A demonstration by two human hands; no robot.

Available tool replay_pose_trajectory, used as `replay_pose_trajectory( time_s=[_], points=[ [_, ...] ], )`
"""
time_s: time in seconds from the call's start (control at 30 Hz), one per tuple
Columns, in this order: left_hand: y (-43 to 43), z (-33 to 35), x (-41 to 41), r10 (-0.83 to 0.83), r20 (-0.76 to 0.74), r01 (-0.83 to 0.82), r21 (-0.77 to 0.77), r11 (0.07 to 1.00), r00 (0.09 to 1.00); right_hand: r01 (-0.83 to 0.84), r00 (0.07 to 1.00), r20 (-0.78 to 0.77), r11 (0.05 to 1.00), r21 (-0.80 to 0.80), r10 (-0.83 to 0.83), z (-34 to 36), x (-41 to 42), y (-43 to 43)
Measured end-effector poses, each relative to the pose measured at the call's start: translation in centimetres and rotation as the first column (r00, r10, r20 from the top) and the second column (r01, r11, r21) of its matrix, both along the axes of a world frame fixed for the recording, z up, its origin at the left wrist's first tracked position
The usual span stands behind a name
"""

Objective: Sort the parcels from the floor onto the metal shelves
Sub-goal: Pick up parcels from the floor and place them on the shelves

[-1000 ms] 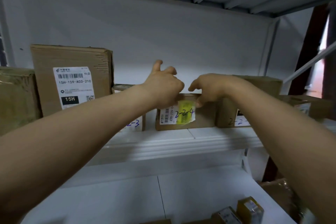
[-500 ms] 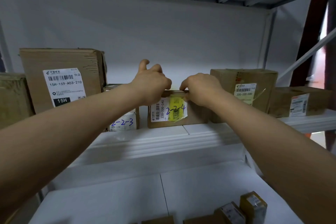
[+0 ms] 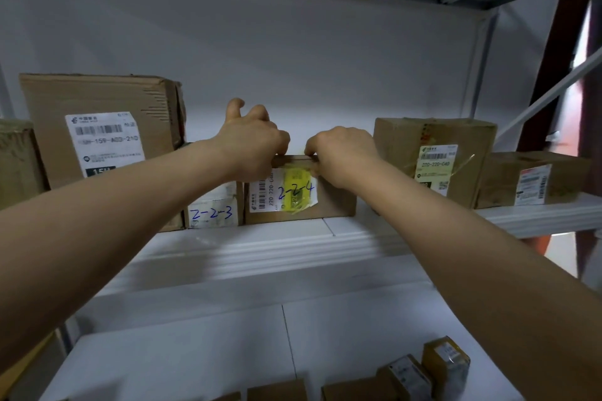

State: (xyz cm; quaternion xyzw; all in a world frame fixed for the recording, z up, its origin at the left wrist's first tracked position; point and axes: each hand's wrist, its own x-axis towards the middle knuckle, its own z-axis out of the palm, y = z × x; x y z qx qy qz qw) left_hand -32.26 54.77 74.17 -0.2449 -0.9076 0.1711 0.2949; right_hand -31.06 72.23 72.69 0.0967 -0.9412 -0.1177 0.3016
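White metal shelving fills the view, backed by a pale wall. The upper shelf (image 3: 358, 238) carries the 2-2-4 parcel (image 3: 332, 202) near the middle of the view, close to the shelf's front edge. It is a low brown cardboard box with a white barcode label, a patch of yellow tape and "2-2-4" in blue pen on its front. The left grip (image 3: 250, 150), a bare hand, curls its fingers down onto the box's top front edge at about eleven o'clock of the label, with one digit raised clear above. The right grip (image 3: 342, 156) bends over the same edge at about one o'clock and pinches the cardboard. The backs of both hands hide how far the fingers reach across the lid. Six parcels stand on this shelf. At nine o'clock of the held one, just beside it, is the 2-2-3 parcel (image 3: 215, 208), partly hidden by the left forearm. Further left come a tall box (image 3: 97, 101) with a blurred white label and a taped box (image 3: 16, 163) cut off by the frame. At three o'clock stand a green-label box (image 3: 433, 140) and then a low box (image 3: 501, 179). On the lower shelf (image 3: 211, 335), at five to six o'clock, about five small boxes (image 3: 446, 365) show. Most are cropped by the bottom edge, and their labels are too small to read.
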Motion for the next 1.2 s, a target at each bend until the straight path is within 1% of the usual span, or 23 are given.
replay_pose_trajectory(
  time_s=[0.07, 0.13, 0.3, 0.37, 0.47, 0.6, 0.7, 0.77, 0.83, 0.9, 1.03, 1.2],
  points=[
    [0.9, 0.2, 0.1, 0.041, 0.012, -0.041, -0.003, 0.999, 0.999, -0.018, 0.998, 0.054, 0.999, -0.042, 0.02, 0.1, 0.1, 0.3],
    [2.3, 0.4, 0.2, 0.03, 0.002, -0.031, 0.032, 0.999, 1.0, -0.041, 0.995, 0.089, 0.992, -0.118, 0.052, 0.9, 0.5, 1.3],
    [7.3, 1.1, 0.9, -0.148, -0.031, 0.152, 0.166, 0.974, 0.988, -0.034, 0.999, -0.026, 0.948, -0.316, 0.027, 4.9, 2.2, 6.3],
    [9.8, 1.5, 1.1, -0.197, -0.022, 0.197, 0.206, 0.958, 0.98, -0.016, 0.999, -0.036, 0.92, -0.392, 0.002, 6.2, 2.9, 9.2],
    [13.7, 2.1, 1.1, -0.247, 0.012, 0.237, 0.241, 0.941, 0.969, 0.055, 0.998, -0.005, 0.892, -0.448, -0.064, 7.1, 3.7, 13.2],
    [17.9, 2.7, 0.7, -0.264, 0.042, 0.243, 0.271, 0.931, 0.964, 0.186, 0.982, 0.101, 0.883, -0.431, -0.157, 6.4, 4.0, 17.5],
    [19.9, 3.1, 0.2, -0.225, 0.074, 0.194, 0.29, 0.937, 0.972, 0.251, 0.964, 0.192, 0.865, -0.434, -0.184, 5.7, 3.8, 19.9],
    [20.6, 3.3, -0.2, -0.164, 0.137, 0.118, 0.295, 0.948, 0.977, 0.261, 0.959, 0.22, 0.865, -0.429, -0.18, 5.3, 3.5, 21.1],
    [20.8, 3.3, -0.5, -0.121, 0.24, 0.043, 0.309, 0.95, 0.963, 0.247, 0.96, 0.232, 0.869, -0.428, -0.158, 4.7, 3.2, 22.0],
    [20.7, 3.1, -0.7, -0.102, 0.297, 0.0, 0.323, 0.946, 0.949, 0.225, 0.964, 0.227, 0.875, -0.429, -0.137, 4.1, 2.8, 22.5],
    [19.9, 2.8, -1.1, -0.055, 0.259, -0.032, 0.322, 0.946, 0.964, 0.178, 0.982, 0.142, 0.876, -0.448, -0.127, 3.4, 2.1, 22.6],
    [18.5, 3.2, -1.1, -0.032, 0.26, -0.052, 0.309, 0.95, 0.965, 0.136, 0.99, 0.102, 0.879, -0.456, -0.101, 3.1, 1.7, 21.4]
  ],
)
